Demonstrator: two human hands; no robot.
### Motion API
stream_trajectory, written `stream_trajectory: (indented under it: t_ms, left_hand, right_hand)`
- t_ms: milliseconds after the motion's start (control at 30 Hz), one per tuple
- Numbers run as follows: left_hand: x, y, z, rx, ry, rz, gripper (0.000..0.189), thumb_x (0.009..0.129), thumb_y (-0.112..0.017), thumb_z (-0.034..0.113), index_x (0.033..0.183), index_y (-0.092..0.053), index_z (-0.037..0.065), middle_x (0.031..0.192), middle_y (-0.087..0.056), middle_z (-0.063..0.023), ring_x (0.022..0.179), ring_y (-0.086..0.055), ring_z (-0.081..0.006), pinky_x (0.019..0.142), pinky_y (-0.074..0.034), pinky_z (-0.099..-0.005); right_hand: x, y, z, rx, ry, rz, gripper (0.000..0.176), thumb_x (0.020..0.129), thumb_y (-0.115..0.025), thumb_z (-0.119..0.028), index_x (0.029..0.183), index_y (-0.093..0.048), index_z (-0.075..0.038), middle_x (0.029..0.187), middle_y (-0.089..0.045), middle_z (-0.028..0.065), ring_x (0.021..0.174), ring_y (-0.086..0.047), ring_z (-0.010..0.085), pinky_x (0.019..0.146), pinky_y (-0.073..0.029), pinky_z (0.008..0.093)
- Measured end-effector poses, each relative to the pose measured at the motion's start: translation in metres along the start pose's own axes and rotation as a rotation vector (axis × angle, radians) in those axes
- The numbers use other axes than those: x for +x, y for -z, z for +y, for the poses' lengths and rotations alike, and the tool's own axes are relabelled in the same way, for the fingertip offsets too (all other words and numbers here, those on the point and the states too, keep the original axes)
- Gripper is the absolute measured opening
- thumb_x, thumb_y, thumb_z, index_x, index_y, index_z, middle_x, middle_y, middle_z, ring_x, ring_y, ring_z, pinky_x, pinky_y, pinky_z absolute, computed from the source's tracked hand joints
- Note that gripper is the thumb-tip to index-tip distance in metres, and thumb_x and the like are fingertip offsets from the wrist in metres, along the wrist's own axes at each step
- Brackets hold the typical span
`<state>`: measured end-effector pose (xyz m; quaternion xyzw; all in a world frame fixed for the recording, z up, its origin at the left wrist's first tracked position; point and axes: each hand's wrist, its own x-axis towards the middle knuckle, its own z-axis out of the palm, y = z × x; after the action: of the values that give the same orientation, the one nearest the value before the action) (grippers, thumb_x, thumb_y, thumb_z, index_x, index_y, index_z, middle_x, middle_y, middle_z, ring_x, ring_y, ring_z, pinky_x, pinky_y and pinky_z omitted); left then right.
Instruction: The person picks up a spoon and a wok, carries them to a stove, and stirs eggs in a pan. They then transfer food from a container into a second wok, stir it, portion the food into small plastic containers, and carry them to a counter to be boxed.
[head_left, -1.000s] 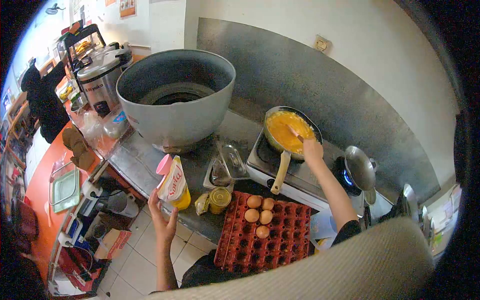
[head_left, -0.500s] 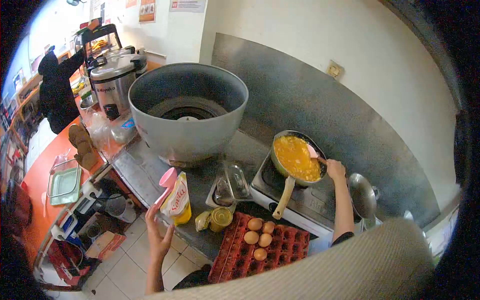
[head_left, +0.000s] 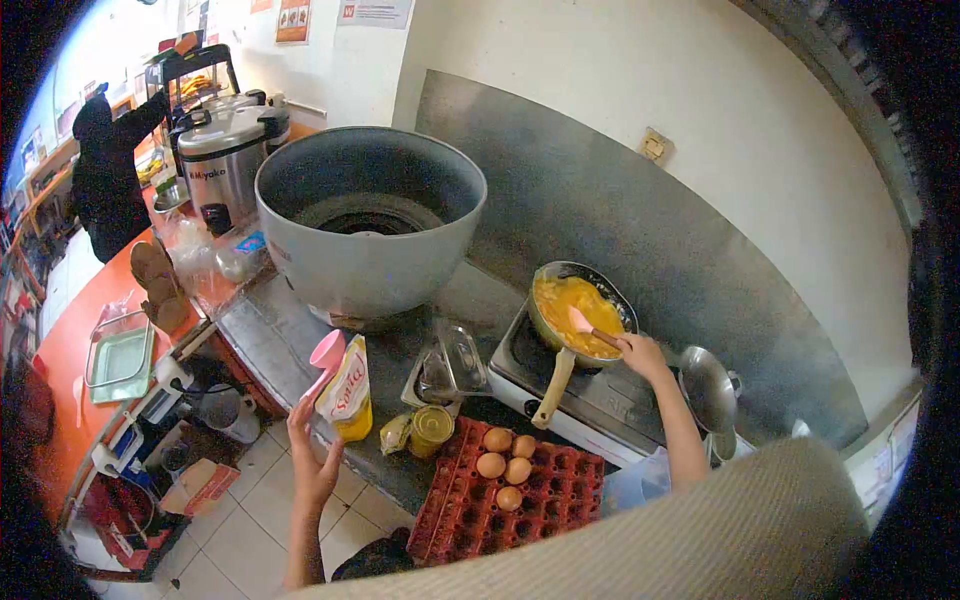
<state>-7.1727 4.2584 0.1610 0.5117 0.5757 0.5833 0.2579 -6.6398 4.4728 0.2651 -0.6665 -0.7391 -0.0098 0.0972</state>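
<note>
Yellow mixture (head_left: 560, 295) sits in the pan (head_left: 606, 281), right of centre; stirring appears to be in hand. Right hand (head_left: 642, 355) is clamped on the spatula (head_left: 580, 321) — further stirring would call for steady sweeps. Left hand (head_left: 312, 465), lower left, is beside the pink scoop (head_left: 327, 348); its grip cannot be told.

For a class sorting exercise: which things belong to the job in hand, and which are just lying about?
Apparently in use:
spatula in the right hand
pan of yellow food
stove
possibly the pouch by the left hand

Probably just lying about:
big grey pot
Miyako cooker
green tray
cardboard box
</note>
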Motion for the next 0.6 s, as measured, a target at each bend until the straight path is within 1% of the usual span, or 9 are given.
stream_trajectory:
  t_ms: [100, 200, 300, 400, 467, 500, 567, 600]
  left_hand:
    - [0.000, -0.005, -0.010, -0.002, -0.030, -0.008, 0.072, 0.079, -0.064, 0.004, 0.139, -0.024, 0.008, 0.140, -0.028, -0.0106, 0.131, -0.028, -0.0286, 0.107, -0.023, -0.0465]
    - [-0.004, -0.011, -0.022, 0.012, -0.049, -0.007, 0.073, 0.079, -0.064, 0.004, 0.139, -0.023, 0.007, 0.139, -0.028, -0.0114, 0.131, -0.028, -0.0284, 0.107, -0.024, -0.0465]
    - [-0.005, -0.013, -0.018, 0.013, -0.041, 0.003, 0.072, 0.079, -0.064, 0.004, 0.138, -0.024, 0.007, 0.139, -0.029, -0.0118, 0.131, -0.028, -0.0278, 0.107, -0.024, -0.0463]
    - [-0.006, -0.009, -0.012, 0.009, -0.051, 0.011, 0.072, 0.078, -0.064, 0.004, 0.138, -0.024, 0.007, 0.139, -0.029, -0.0115, 0.131, -0.029, -0.0272, 0.107, -0.024, -0.0461]
    - [-0.007, -0.005, -0.010, 0.000, -0.081, 0.015, 0.072, 0.078, -0.063, 0.004, 0.138, -0.025, 0.008, 0.139, -0.030, -0.0112, 0.130, -0.030, -0.0269, 0.106, -0.024, -0.0459]
    - [-0.008, -0.002, -0.007, 0.007, -0.052, 0.018, 0.072, 0.078, -0.063, 0.003, 0.138, -0.025, 0.008, 0.139, -0.030, -0.0109, 0.130, -0.030, -0.0269, 0.106, -0.025, -0.0460]
    - [-0.011, 0.005, 0.000, 0.018, 0.007, 0.023, 0.072, 0.077, -0.063, 0.003, 0.138, -0.026, 0.009, 0.139, -0.031, -0.0104, 0.130, -0.031, -0.0269, 0.105, -0.025, -0.0461]
    - [-0.011, 0.007, 0.003, 0.017, 0.004, 0.033, 0.072, 0.076, -0.064, 0.003, 0.138, -0.026, 0.008, 0.138, -0.031, -0.0112, 0.130, -0.031, -0.0273, 0.105, -0.025, -0.0461]
  right_hand:
    - [-0.022, 0.022, -0.007, 0.056, -0.047, -0.017, 0.026, 0.087, -0.050, -0.029, 0.101, -0.065, -0.013, 0.093, -0.065, 0.0166, 0.084, -0.062, 0.0368, 0.073, -0.048, 0.0474]
    - [-0.035, 0.026, -0.015, 0.036, 0.065, -0.043, 0.025, 0.085, -0.053, -0.029, 0.100, -0.066, -0.015, 0.091, -0.065, 0.0167, 0.085, -0.062, 0.0361, 0.073, -0.049, 0.0466]
    - [-0.037, 0.018, -0.018, -0.158, 0.039, -0.051, 0.023, 0.084, -0.056, -0.026, 0.100, -0.066, -0.013, 0.086, -0.065, 0.0151, 0.081, -0.062, 0.0336, 0.072, -0.048, 0.0443]
    - [-0.028, 0.006, -0.006, -0.151, 0.049, 0.063, 0.021, 0.083, -0.057, -0.026, 0.098, -0.066, -0.014, 0.086, -0.065, 0.0146, 0.081, -0.062, 0.0336, 0.071, -0.049, 0.0447]
    - [-0.024, 0.008, -0.006, -0.189, 0.001, 0.095, 0.021, 0.082, -0.058, -0.027, 0.097, -0.067, -0.014, 0.085, -0.064, 0.0149, 0.081, -0.062, 0.0341, 0.071, -0.049, 0.0454]
    - [-0.024, 0.009, -0.008, -0.208, -0.023, 0.109, 0.021, 0.082, -0.059, -0.028, 0.097, -0.067, -0.015, 0.084, -0.064, 0.0151, 0.080, -0.062, 0.0344, 0.071, -0.050, 0.0458]
    - [-0.014, 0.000, 0.009, -0.257, -0.071, 0.129, 0.020, 0.082, -0.059, -0.027, 0.096, -0.067, -0.015, 0.083, -0.064, 0.0155, 0.081, -0.062, 0.0346, 0.070, -0.050, 0.0457]
    - [-0.013, 0.001, 0.012, -0.281, -0.095, 0.138, 0.019, 0.081, -0.060, -0.026, 0.095, -0.067, -0.015, 0.083, -0.064, 0.0157, 0.081, -0.062, 0.0347, 0.070, -0.050, 0.0456]
